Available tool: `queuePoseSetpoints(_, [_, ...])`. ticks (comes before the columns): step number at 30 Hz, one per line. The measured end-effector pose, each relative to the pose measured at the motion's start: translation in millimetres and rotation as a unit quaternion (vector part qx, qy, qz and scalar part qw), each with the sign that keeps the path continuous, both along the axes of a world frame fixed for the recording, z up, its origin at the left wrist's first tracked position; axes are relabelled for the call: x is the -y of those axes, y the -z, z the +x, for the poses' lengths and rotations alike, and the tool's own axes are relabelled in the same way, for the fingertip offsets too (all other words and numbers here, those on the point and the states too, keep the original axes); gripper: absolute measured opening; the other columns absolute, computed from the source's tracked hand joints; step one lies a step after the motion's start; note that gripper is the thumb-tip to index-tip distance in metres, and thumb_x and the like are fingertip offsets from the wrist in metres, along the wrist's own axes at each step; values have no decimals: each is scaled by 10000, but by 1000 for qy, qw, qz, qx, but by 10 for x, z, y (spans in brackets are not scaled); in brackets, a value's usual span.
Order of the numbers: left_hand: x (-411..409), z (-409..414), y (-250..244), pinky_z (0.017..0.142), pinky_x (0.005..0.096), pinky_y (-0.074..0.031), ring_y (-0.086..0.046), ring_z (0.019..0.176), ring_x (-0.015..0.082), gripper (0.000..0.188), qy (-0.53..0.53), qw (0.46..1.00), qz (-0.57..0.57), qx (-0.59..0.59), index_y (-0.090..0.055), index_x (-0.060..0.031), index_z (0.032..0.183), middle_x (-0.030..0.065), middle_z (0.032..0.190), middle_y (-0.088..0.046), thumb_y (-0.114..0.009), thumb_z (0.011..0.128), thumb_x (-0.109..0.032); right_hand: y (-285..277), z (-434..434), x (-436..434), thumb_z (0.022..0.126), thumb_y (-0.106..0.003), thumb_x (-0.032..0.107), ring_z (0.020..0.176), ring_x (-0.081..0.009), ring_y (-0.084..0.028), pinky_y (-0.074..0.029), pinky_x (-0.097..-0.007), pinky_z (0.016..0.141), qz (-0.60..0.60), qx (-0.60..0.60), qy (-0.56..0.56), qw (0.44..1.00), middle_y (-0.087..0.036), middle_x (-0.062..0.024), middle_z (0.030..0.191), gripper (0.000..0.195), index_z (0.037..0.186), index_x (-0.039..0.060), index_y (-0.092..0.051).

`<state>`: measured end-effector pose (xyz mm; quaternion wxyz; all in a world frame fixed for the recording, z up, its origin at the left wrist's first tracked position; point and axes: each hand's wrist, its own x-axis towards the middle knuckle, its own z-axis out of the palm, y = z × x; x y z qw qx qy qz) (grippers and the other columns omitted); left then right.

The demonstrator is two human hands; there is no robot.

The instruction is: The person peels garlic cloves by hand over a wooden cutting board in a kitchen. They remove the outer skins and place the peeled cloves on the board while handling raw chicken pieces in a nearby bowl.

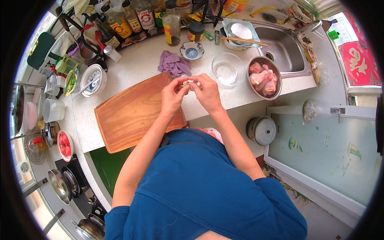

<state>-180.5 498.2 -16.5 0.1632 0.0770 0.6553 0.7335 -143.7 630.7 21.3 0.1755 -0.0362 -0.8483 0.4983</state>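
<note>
My left hand [172, 95] and my right hand [208, 93] meet above the counter, just past the right edge of a wooden cutting board [135, 111]. Between their fingertips is a small pale piece of food [186, 83], pinched from both sides. It looks like a garlic clove, but the fingers cover most of it. The board's surface is bare. Beyond the hands lies a crumpled purple cloth [174, 64], with a small blue-and-white dish [192, 51] next to it. A clear glass bowl [228, 69] stands to the right of my right hand.
A metal bowl of raw chicken pieces [264, 78] sits near the counter's front edge, beside the sink [285, 48]. Chopsticks [244, 41] rest across stacked containers. Sauce bottles [120, 25] line the back. At left are a white bowl [93, 80] and a basket of tomatoes [65, 145].
</note>
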Motion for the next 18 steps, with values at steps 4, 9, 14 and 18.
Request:
queuePoseSetpoints(4, [1,15,17,578,216,-445,-552,648,65,250,12,997,-64,-50,-640,-24,1074,30,771,-619,-603,828,-41,-10,0,-8,779,-633,58,665,-272,-591,-472,-333,596,0,0,-38,999,-592,-128,796,102,868,16,-661])
queuePoseSetpoints(9, [31,-19,48,574,238,-436,-533,639,83,300,38,989,-99,-104,-619,-27,1122,36,745,-586,-593,823,-33,17,-16,-40,777,-624,49,670,-280,-593,-472,-341,600,9,-16,-57,998,-595,-139,779,81,840,5,-652])
queuePoseSetpoints(14, [57,-28,43,594,245,-439,-529,650,93,311,57,987,-105,-104,-610,-27,1135,42,741,-571,-588,825,-34,-22,-18,-53,767,-629,50,653,-277,-593,-471,-340,586,12,7,-69,998,-598,-146,768,81,820,-10,-636])
queuePoseSetpoints(18, [59,3,-11,594,248,-440,-533,657,92,310,61,989,-97,-91,-609,-31,1139,43,746,-571,-581,831,-35,-8,-17,-38,762,-630,55,614,-259,-595,-477,-331,564,-11,13,-66,998,-607,-145,771,87,810,-16,-622])
